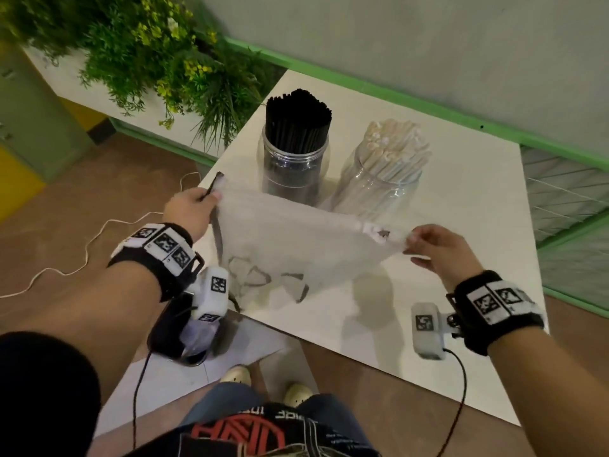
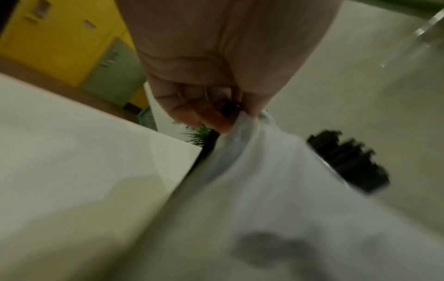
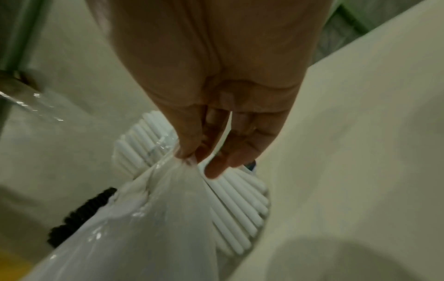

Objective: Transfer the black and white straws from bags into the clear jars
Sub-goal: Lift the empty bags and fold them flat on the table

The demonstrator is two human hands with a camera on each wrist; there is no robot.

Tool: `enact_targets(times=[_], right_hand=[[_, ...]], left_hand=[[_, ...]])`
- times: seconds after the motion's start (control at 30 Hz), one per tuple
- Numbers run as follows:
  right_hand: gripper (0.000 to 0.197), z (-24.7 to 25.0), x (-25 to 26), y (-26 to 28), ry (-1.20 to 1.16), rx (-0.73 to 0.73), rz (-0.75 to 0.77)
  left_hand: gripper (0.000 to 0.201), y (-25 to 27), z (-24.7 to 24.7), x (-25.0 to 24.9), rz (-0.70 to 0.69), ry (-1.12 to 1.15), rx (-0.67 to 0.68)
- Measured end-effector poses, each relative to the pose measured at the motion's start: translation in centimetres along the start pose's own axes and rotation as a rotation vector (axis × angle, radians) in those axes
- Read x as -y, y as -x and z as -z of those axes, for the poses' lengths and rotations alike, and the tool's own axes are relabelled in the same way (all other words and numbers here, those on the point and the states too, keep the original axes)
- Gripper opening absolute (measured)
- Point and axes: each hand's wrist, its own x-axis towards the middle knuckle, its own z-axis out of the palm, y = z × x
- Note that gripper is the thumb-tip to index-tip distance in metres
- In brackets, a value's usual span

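Two clear jars stand on the white table (image 1: 461, 199). The left jar (image 1: 293, 166) is packed with black straws (image 1: 298, 118); the right jar (image 1: 379, 189) holds white straws (image 1: 395, 143). In front of them a translucent plastic bag (image 1: 296, 245) with dark printing hangs stretched above the table, and it looks empty. My left hand (image 1: 192, 209) pinches its left top corner, seen close in the left wrist view (image 2: 230, 121). My right hand (image 1: 438, 249) pinches the right top corner (image 3: 190, 157), with the white straws (image 3: 230, 201) just beyond.
A planter of green foliage with yellow flowers (image 1: 148, 51) sits beyond the table's left corner. A white cable (image 1: 85, 252) trails over the brown floor at left. A green-framed rail (image 1: 428, 103) runs behind the table. Yellow and green cabinets (image 2: 72, 47) stand at far left.
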Motion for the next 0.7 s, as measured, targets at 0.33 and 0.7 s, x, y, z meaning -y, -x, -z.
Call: enact_targets(times=[0.33, 0.7], right_hand=[[0.011, -3.1, 3.2, 4.2, 0.094, 0.034, 0.390], [0.084, -13.5, -5.5, 5.8, 0.992, 0.589, 0.281]], left_hand=[[0.040, 2.5, -2.0, 2.6, 0.523, 0.445, 0.022], [0.047, 9.0, -0.9, 2.9, 0.642, 0.381, 0.314]])
